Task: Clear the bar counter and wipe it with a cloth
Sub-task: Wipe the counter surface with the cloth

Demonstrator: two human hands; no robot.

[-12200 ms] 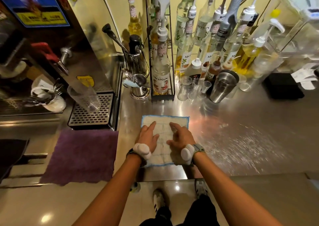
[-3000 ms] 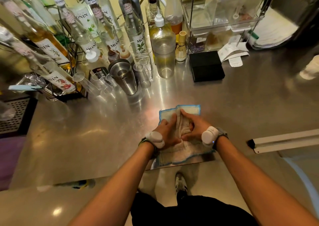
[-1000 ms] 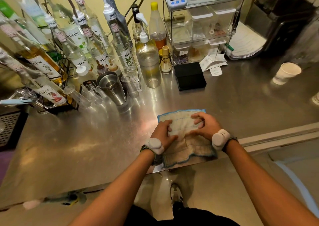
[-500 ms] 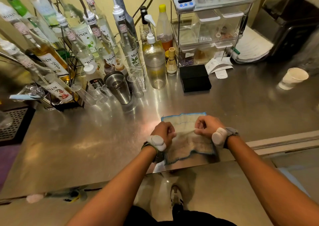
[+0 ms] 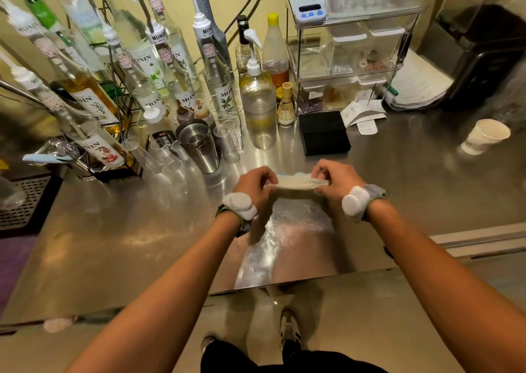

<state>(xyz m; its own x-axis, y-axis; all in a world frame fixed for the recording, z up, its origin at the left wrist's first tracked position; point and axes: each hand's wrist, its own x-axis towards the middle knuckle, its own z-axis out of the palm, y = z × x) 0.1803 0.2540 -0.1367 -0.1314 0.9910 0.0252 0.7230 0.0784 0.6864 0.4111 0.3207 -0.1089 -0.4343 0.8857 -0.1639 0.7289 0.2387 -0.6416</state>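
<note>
Now cloth lifted off steel counter, pulled into narrow band between both hands, just above surface. Left hand fingers curled, pinching left end; right hand fingers curled, pinching right end. Probably refolding for fresh face. Streaky wet patch directly below: looks like wiped zone. Syrup bottles, shaker, black box crowded at back wall, out of wiping path. Paper cup far right, well apart, likely left to clear.

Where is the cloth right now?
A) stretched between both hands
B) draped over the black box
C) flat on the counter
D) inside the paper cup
A: the left hand and right hand each pinch an end of the cloth, raised above the counter.
</note>
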